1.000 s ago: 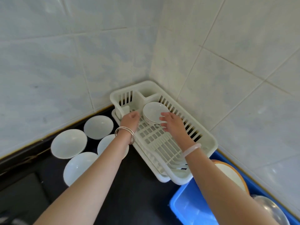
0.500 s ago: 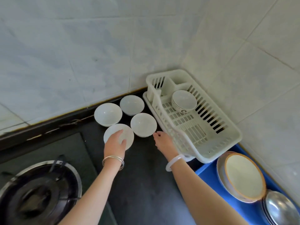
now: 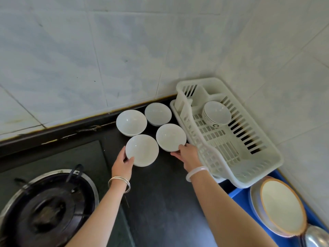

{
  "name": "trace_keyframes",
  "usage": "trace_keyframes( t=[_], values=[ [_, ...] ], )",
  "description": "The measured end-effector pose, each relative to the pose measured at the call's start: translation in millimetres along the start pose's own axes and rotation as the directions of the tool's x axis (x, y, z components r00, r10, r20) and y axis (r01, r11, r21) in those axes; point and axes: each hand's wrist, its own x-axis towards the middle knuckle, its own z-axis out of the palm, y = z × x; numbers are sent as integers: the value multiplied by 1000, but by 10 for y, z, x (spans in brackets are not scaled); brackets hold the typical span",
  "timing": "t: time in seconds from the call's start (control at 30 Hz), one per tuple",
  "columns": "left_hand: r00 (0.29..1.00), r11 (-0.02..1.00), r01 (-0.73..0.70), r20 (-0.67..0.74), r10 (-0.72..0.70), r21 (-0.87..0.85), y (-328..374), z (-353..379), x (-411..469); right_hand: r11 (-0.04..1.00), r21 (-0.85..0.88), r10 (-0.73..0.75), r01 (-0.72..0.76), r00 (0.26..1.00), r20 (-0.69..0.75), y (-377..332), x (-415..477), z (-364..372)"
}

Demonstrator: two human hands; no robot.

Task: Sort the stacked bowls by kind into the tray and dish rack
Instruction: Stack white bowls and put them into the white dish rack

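Note:
Several plain white bowls stand on the dark counter left of the white dish rack [image 3: 258,166]. My left hand [image 3: 122,164] grips the near-left bowl [image 3: 141,149] at its rim, thumb on the edge. My right hand [image 3: 187,155] holds the near-right bowl [image 3: 170,137] at its near edge, fingers beneath it. Two more white bowls, one at the left [image 3: 131,122] and one at the right [image 3: 158,113], sit behind them by the wall. A printed bowl [image 3: 216,113] stands inside the rack's far end.
A blue tray [image 3: 238,193] at the lower right holds stacked plates [image 3: 281,207] with an orange rim and a metal bowl [image 3: 316,237]. A gas burner [image 3: 48,209] sits at the lower left. Tiled walls close in behind and to the right.
Both hands left the printed bowl in the rack and came back to the counter. The left hand now grips the near-left bowl and the right hand has reached the near-right bowl.

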Motion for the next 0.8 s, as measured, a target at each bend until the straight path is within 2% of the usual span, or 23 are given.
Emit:
trace_keyframes(
  t=[0.13,0.27,0.37,0.6,0.8],
  values=[
    [1000,998,6,21,-5,-58,-55,-24,62,991,-60,-121,123,992,38,-130,-180,-64],
    [995,942,97,19,-96,-322,-39,-19,67,961,-178,-188,211,973,134,-252,-366,-18],
    [992,896,118,16,-122,-428,-12,-23,54,921,-309,-193,237,967,168,-236,-439,87],
    [992,891,125,39,-120,-437,21,-44,54,810,-544,-165,219,975,146,-91,-449,377],
    [996,945,83,15,-82,-317,-47,-58,100,743,-638,-158,204,979,130,-1,-387,452]
  ],
)
